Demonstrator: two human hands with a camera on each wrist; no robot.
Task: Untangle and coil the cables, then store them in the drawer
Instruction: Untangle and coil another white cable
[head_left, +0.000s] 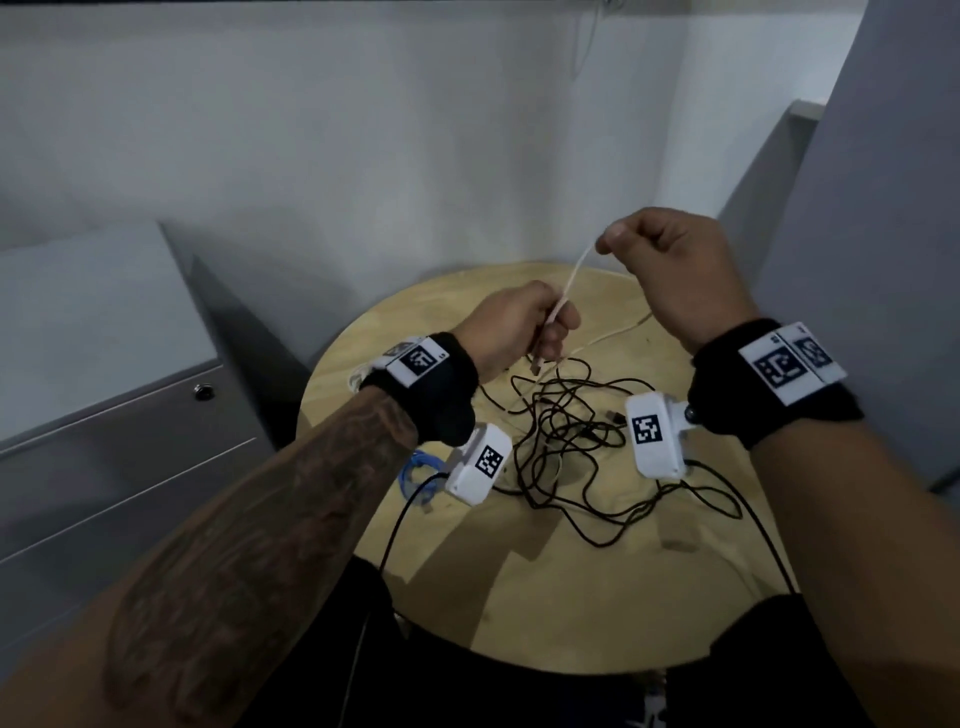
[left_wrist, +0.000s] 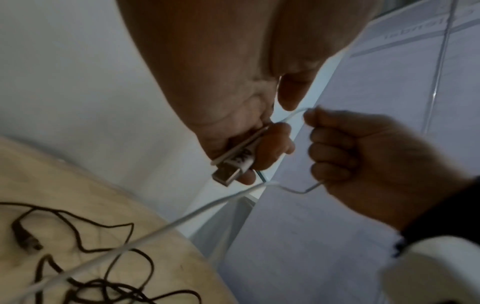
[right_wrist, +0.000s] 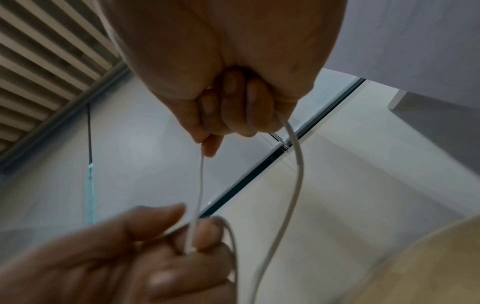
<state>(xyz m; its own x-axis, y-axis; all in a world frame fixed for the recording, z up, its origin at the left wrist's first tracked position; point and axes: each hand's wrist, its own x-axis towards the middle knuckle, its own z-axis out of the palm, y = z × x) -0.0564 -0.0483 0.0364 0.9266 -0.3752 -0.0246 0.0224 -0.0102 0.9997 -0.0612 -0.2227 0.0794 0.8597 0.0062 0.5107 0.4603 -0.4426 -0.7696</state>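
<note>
A thin white cable (head_left: 210, 275) is held in the air above a round wooden bench (head_left: 571, 597). Its taut stretch runs on a slant, from the left hand (head_left: 511, 327) low and nearer the person up to the right hand (head_left: 670, 270) higher and farther off. The cable is slim, smooth and white. Its metal USB plug (left_wrist: 226, 175) sticks out below the left hand, pointing down toward the bench. In the left wrist view the left fingers (left_wrist: 275, 144) are curled round the white plug body and cable. The right hand is a closed fist with thumb and forefinger pinching the cable; in the right wrist view the right fingers (right_wrist: 233, 111) are folded into the palm and cable comes out on both sides of the fist. From there the cable drops in a slack curve to the bench.

Below the hands a thin black cable (head_left: 571, 457) lies tangled in loose loops on the bench. A small blue cable (head_left: 415, 473) lies at the bench's left edge. A grey drawer cabinet (head_left: 104, 426) stands to the left, its drawers closed.
</note>
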